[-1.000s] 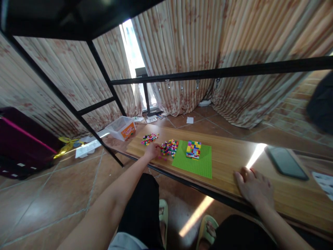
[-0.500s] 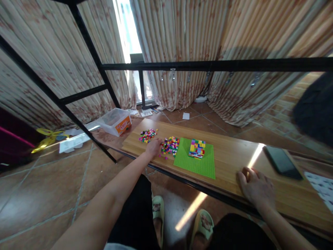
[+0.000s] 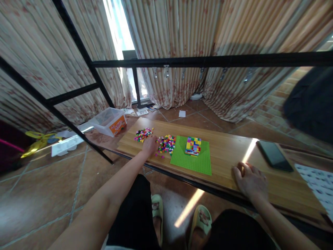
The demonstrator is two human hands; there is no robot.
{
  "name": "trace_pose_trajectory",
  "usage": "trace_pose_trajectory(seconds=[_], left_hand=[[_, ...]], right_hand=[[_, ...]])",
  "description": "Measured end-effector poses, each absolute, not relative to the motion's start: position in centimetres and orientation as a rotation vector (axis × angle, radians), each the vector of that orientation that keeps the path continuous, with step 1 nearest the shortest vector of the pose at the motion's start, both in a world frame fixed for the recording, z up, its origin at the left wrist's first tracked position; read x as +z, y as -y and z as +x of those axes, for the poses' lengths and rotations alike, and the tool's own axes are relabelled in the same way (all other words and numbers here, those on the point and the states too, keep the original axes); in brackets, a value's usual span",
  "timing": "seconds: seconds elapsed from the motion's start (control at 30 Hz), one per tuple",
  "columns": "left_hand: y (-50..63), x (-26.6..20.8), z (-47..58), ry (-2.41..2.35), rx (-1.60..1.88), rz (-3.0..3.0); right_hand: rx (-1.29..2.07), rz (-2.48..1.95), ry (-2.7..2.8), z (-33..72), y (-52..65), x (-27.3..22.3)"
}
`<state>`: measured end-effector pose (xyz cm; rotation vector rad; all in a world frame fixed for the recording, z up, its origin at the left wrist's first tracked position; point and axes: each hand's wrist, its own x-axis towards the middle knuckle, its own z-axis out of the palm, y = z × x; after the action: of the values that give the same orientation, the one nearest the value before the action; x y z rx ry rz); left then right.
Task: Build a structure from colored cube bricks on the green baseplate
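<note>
My left hand [image 3: 150, 146] is down on the wooden board between two heaps of small coloured bricks. Its fingers are bent together at the edge of the right heap [image 3: 168, 143], and whatever they may hold is hidden. The left heap [image 3: 143, 134] lies just beyond that hand. A green baseplate [image 3: 189, 165] is to the right of the heaps, bearing a blocky multicoloured brick build [image 3: 193, 146]. On the board's right part rests my right hand [image 3: 252, 181], palm down, fingers loosely bent and thumb apart, with no object visible in it.
A dark phone [image 3: 275, 156] and a printed sheet [image 3: 316, 184] lie at the right. Beyond the board's left end stands a clear plastic box [image 3: 104, 121] with an orange label. A black metal rail [image 3: 182, 61] crosses in front of the curtains [image 3: 171, 27].
The camera view has shifted slightly, moving the scene a little left and up. My left hand stays among the bricks with only slight movement; my right hand keeps resting on the board.
</note>
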<state>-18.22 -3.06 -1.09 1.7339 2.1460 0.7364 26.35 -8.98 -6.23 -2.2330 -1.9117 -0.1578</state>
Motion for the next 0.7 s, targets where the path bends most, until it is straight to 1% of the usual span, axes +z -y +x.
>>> trace_pose_trajectory(seconds=[0.2,0.37,0.53,0.7], left_hand=[[3.4,-1.6,-19.1,-1.939,1.06,1.323],[3.6,-1.0,-19.1,-1.668,1.235,1.007],[3.5,0.1,-19.2,-1.49,1.329,0.807],[3.4,0.3,-19.4,-1.437,1.339,0.733]], right_hand=[[-0.152,-2.227,1.923,26.4,8.9,-6.3],[-0.128,-2.231,1.917,26.4,8.8,-6.2],[-0.135,-2.228,1.915,26.4,8.8,-6.3],[-0.147,-2.228,1.913,26.3,8.8,-6.2]])
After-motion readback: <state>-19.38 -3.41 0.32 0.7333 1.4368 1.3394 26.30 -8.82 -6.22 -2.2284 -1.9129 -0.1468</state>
